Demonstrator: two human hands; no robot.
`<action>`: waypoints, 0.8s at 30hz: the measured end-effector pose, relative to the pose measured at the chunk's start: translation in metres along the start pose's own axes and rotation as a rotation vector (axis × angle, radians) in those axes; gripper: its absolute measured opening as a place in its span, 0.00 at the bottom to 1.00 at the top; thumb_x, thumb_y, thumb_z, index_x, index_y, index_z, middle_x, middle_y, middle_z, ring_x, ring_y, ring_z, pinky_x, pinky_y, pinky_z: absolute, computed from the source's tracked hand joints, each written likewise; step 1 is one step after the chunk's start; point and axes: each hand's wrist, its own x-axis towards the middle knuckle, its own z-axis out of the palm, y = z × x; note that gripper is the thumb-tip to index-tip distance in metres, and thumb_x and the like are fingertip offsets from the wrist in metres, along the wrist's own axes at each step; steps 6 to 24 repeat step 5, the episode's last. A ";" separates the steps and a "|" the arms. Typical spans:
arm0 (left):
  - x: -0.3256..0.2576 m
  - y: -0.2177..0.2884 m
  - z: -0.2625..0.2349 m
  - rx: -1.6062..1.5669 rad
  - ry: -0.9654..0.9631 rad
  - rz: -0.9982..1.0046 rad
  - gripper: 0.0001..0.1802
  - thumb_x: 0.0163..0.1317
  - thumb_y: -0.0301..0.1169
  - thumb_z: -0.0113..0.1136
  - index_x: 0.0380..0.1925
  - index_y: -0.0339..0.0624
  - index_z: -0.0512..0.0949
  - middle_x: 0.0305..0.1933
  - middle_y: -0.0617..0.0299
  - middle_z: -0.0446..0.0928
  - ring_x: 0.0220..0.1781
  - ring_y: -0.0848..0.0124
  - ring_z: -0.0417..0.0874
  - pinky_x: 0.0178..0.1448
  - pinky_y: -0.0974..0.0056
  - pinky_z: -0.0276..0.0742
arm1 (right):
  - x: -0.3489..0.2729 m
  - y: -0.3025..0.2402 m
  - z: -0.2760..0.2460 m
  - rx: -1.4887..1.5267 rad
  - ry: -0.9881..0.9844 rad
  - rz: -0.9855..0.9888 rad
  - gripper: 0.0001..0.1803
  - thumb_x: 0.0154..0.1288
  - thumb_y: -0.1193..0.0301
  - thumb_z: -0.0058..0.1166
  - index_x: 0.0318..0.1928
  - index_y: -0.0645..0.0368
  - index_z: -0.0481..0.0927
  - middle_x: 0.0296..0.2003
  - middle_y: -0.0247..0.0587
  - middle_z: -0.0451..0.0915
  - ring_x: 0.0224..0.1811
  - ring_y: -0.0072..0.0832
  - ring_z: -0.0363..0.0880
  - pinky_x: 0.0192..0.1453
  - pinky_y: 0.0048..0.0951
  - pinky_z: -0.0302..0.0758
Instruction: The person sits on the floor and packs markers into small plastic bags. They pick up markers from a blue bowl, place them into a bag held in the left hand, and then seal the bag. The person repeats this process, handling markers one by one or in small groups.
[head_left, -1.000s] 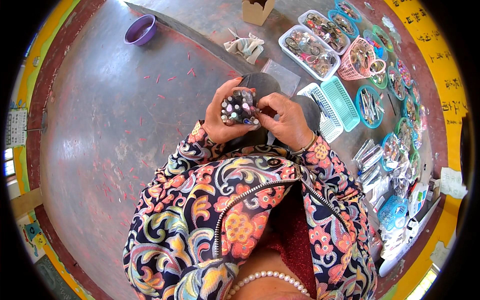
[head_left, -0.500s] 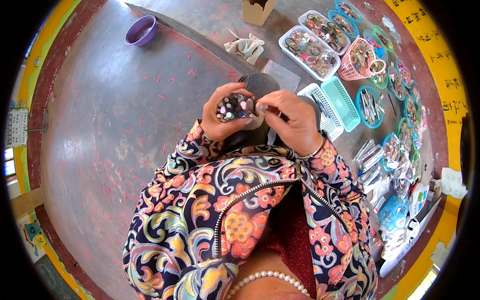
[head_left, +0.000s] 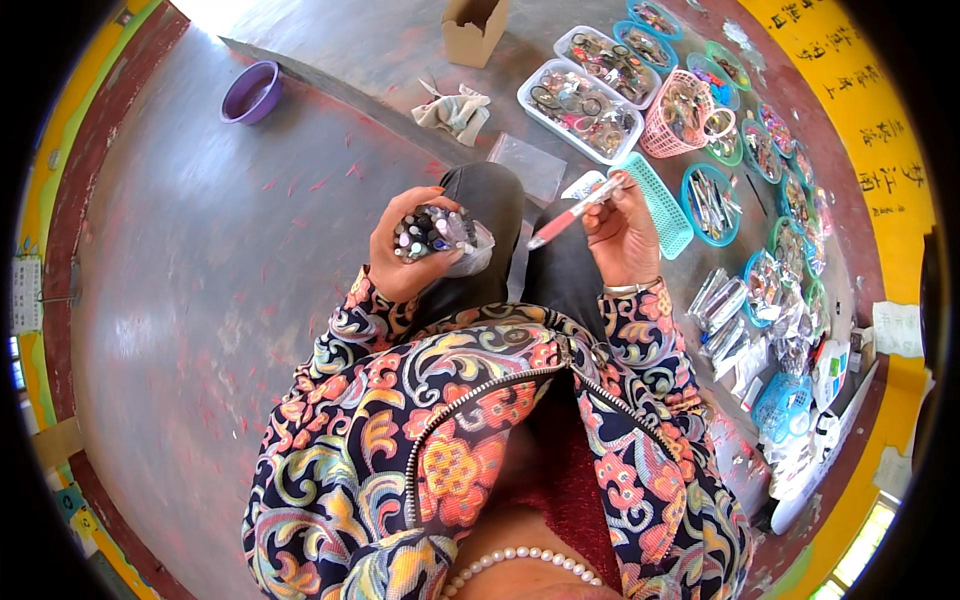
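Observation:
My left hand (head_left: 389,262) is wrapped round a bundle of pens (head_left: 428,232), their ends pointing up. A clear plastic bag (head_left: 476,257) sits crumpled against the bundle's right side. To the right, my right hand (head_left: 624,240) grips a single pen (head_left: 572,212) with a pinkish barrel and clear-white ends. That pen slants from upper right to lower left, apart from the bundle, above my dark-trousered knees (head_left: 487,200).
A teal basket (head_left: 662,215) stands beyond my right hand, near a blue round basket of pens (head_left: 712,205). White trays of small items (head_left: 583,112) and a pink basket (head_left: 672,125) lie farther off. On the floor are a cloth (head_left: 455,115), a purple basin (head_left: 250,93) and a cardboard box (head_left: 474,32).
My right hand has moved right, away from the bundle, and now holds a pinkish pen out in view. The left hand still grips the bundle. The whole view has shifted slightly.

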 end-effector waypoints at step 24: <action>0.001 0.001 0.004 -0.056 0.021 -0.004 0.35 0.43 0.21 0.66 0.54 0.36 0.62 0.47 0.51 0.73 0.48 0.69 0.74 0.53 0.65 0.69 | 0.001 0.005 -0.018 0.031 0.008 0.021 0.14 0.60 0.75 0.49 0.47 0.59 0.68 0.30 0.37 0.77 0.31 0.26 0.80 0.33 0.23 0.79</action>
